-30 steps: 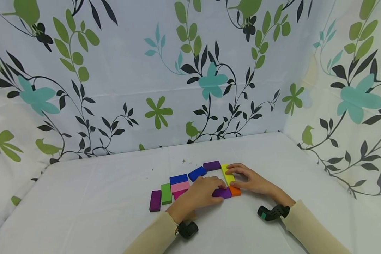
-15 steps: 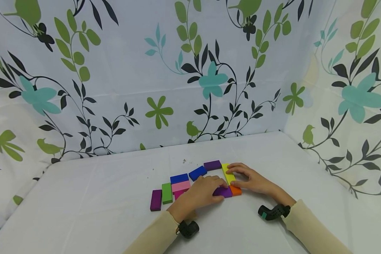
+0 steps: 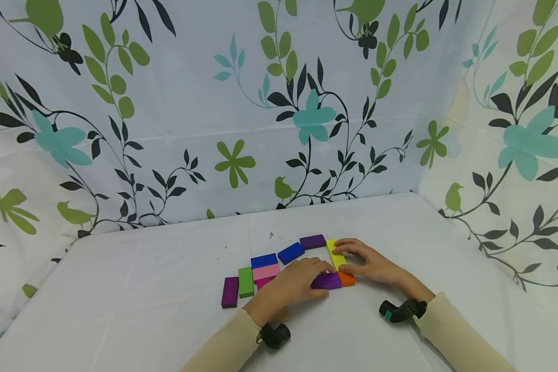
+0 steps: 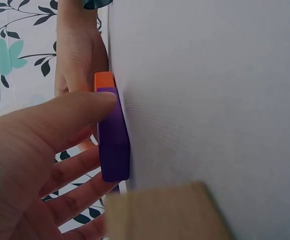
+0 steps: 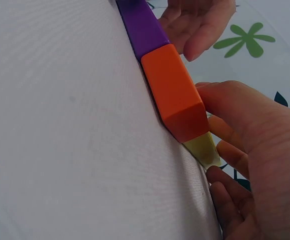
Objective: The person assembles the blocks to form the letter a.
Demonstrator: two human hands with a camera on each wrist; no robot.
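In the head view my left hand (image 3: 297, 281) pinches a purple block (image 3: 326, 281) lying on the table. The left wrist view shows the thumb on the near face of this purple block (image 4: 114, 135), with fingers behind it. An orange block (image 3: 346, 279) touches its right end. My right hand (image 3: 369, 263) holds a yellow block (image 3: 336, 256) from the right, fingertips by the far end and thumb by the near end. Seen from the right wrist, the orange block (image 5: 172, 90) stands in front and hides most of the yellow one.
Left of the hands lie a plum block (image 3: 230, 292), a green block (image 3: 246, 282), pink blocks (image 3: 266, 273) and two blue blocks (image 3: 291, 253). A dark purple block (image 3: 313, 241) touches the yellow one's far end. A plain wooden block (image 4: 165, 215) sits under my left wrist.
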